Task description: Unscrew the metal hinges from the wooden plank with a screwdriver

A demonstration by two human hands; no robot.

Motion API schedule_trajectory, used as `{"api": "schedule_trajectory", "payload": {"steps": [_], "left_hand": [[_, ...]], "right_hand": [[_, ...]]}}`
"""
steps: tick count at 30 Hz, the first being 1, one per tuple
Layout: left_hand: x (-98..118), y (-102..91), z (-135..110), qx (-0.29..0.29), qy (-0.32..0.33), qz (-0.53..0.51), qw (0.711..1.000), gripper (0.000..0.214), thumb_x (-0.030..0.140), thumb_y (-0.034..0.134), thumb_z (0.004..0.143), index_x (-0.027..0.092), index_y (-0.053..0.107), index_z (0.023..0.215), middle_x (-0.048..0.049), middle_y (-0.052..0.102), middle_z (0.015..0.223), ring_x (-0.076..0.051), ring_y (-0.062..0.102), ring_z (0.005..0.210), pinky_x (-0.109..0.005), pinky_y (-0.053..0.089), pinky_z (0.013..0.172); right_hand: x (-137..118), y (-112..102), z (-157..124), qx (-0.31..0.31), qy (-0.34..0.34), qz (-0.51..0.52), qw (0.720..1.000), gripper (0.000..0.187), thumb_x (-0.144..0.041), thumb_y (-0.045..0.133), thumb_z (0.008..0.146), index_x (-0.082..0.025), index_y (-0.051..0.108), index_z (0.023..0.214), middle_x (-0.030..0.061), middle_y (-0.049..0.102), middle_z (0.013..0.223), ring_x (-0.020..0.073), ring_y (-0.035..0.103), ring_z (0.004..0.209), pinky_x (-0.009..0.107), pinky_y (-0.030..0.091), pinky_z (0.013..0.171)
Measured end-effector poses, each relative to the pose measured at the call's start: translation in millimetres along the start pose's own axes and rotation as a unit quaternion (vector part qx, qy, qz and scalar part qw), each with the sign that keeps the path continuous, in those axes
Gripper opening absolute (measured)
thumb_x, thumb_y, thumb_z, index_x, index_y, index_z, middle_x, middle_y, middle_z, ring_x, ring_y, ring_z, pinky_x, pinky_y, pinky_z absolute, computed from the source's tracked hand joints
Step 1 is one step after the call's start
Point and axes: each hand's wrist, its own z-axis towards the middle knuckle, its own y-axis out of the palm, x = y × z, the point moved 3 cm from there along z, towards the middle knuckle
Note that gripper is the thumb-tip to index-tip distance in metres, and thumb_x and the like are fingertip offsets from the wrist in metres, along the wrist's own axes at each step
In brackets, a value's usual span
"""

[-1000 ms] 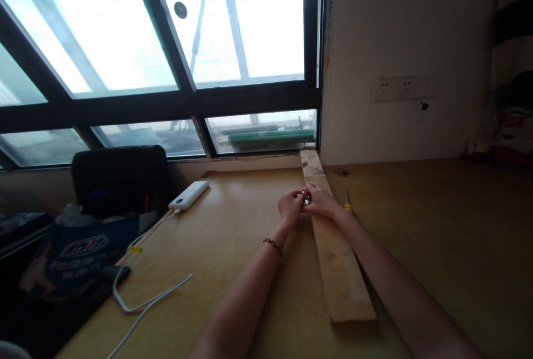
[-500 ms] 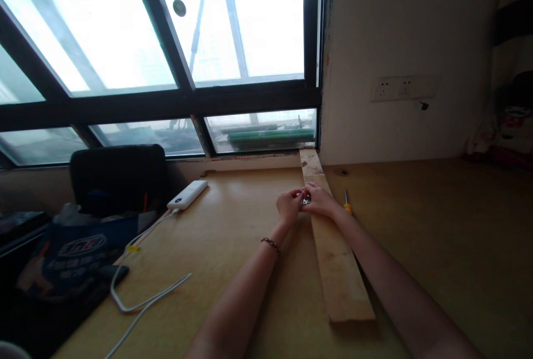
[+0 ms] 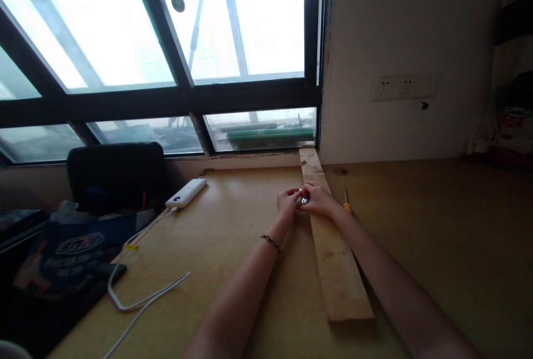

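Observation:
Over the far half of a long wooden board (image 3: 341,270), my two hands meet at the fingertips. Between them is a small shiny metal piece (image 3: 305,198), too small to name and partly covered by the fingers. My left hand (image 3: 287,201), with a braided bracelet on its wrist, pinches at the piece's left side. From the right, my right hand (image 3: 318,200) has its fingers curled round the piece, above the board. A screwdriver (image 3: 347,203) with a yellow handle lies just right of the board, beside my right wrist.
The board lies on a wooden table (image 3: 233,237). A white power bank (image 3: 186,193) with a white cable (image 3: 145,298) rests at the table's left edge. A black chair (image 3: 119,176) and a blue bag (image 3: 79,253) stand to the left. Behind are a window and wall sockets (image 3: 403,87).
My left fingertips have shifted slightly on the metal piece, and a little more of it shows between the hands. The view has moved very slightly.

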Motion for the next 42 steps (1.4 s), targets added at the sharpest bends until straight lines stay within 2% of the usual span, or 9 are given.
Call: {"api": "schedule_trajectory", "payload": {"steps": [2, 8, 17, 23, 29, 35, 38, 42], "left_hand": [[-1.9, 0.7, 0.8, -0.013, -0.019, -0.019, 1.000, 0.027, 0.031, 0.062, 0.064, 0.011, 0.069, 0.082, -0.0082, 0.068, 0.074, -0.014, 0.059, 0.065, -0.020, 0.041, 0.056], [0.4, -4.2, 1.0, -0.053, 0.043, 0.145, 0.987, 0.030, 0.037, 0.058, 0.068, 0.018, 0.070, 0.088, -0.0038, 0.067, 0.065, -0.012, 0.057, 0.057, -0.019, 0.036, 0.051], [2.5, -0.6, 0.3, 0.027, -0.024, 0.071, 0.997, 0.028, 0.036, 0.064, 0.062, 0.016, 0.071, 0.080, -0.0068, 0.069, 0.074, -0.015, 0.061, 0.066, -0.020, 0.040, 0.055], [13.1, -4.3, -4.0, 0.018, 0.061, 0.143, 0.988, 0.027, 0.038, 0.058, 0.067, 0.020, 0.070, 0.083, -0.0020, 0.066, 0.065, -0.011, 0.056, 0.058, -0.020, 0.036, 0.053], [7.6, 2.5, 0.5, 0.001, 0.029, 0.038, 0.999, 0.026, 0.031, 0.057, 0.066, 0.013, 0.069, 0.082, -0.0048, 0.066, 0.070, -0.012, 0.056, 0.061, -0.020, 0.038, 0.055], [12.3, -1.7, -0.6, -0.019, 0.096, 0.166, 0.981, 0.027, 0.035, 0.053, 0.070, 0.020, 0.070, 0.084, 0.0001, 0.059, 0.058, -0.009, 0.049, 0.051, -0.020, 0.030, 0.048], [7.8, -4.1, 1.3, -0.039, 0.067, 0.171, 0.982, 0.029, 0.037, 0.056, 0.068, 0.021, 0.070, 0.087, 0.0008, 0.056, 0.054, -0.009, 0.046, 0.048, -0.020, 0.029, 0.046], [-2.7, -2.0, 6.4, -0.048, -0.006, 0.057, 0.997, 0.033, 0.034, 0.065, 0.060, 0.014, 0.069, 0.086, -0.0008, 0.059, 0.057, -0.009, 0.048, 0.050, -0.020, 0.033, 0.048]], "right_hand": [[-0.9, -0.1, -0.3, 0.002, 0.001, 0.001, 1.000, 0.031, -0.027, 0.072, 0.051, -0.018, 0.051, 0.072, 0.0003, 0.049, 0.082, 0.0135, 0.048, 0.074, 0.024, 0.038, 0.068], [-2.1, -0.4, -0.7, 0.000, -0.002, -0.002, 1.000, 0.032, -0.031, 0.072, 0.050, -0.018, 0.050, 0.069, 0.0003, 0.048, 0.080, 0.0144, 0.048, 0.075, 0.025, 0.037, 0.068], [-5.3, -4.0, -1.8, 0.000, 0.003, -0.009, 1.000, 0.029, -0.028, 0.070, 0.053, -0.018, 0.049, 0.071, -0.0002, 0.048, 0.079, 0.0128, 0.047, 0.071, 0.023, 0.037, 0.065], [-3.8, -2.6, -0.8, -0.001, 0.005, -0.013, 1.000, 0.028, -0.030, 0.070, 0.053, -0.018, 0.048, 0.066, 0.0006, 0.049, 0.079, 0.0138, 0.048, 0.073, 0.025, 0.038, 0.067], [-2.3, -1.0, -1.1, -0.001, -0.004, -0.010, 1.000, 0.027, -0.028, 0.071, 0.052, -0.018, 0.051, 0.067, 0.0046, 0.052, 0.091, 0.0186, 0.050, 0.087, 0.028, 0.040, 0.075], [-3.0, -1.7, -1.1, -0.002, -0.004, -0.012, 1.000, 0.030, -0.031, 0.072, 0.052, -0.019, 0.050, 0.067, 0.0047, 0.052, 0.092, 0.0189, 0.050, 0.088, 0.029, 0.039, 0.075], [-3.1, -1.6, -1.4, 0.001, 0.004, -0.018, 1.000, 0.029, -0.031, 0.071, 0.053, -0.019, 0.048, 0.065, 0.0028, 0.051, 0.085, 0.0164, 0.050, 0.081, 0.027, 0.039, 0.071], [-2.2, -0.7, -1.6, 0.002, 0.006, -0.026, 1.000, 0.030, -0.029, 0.071, 0.051, -0.019, 0.047, 0.065, 0.0012, 0.049, 0.082, 0.0147, 0.049, 0.077, 0.025, 0.038, 0.068]]}}
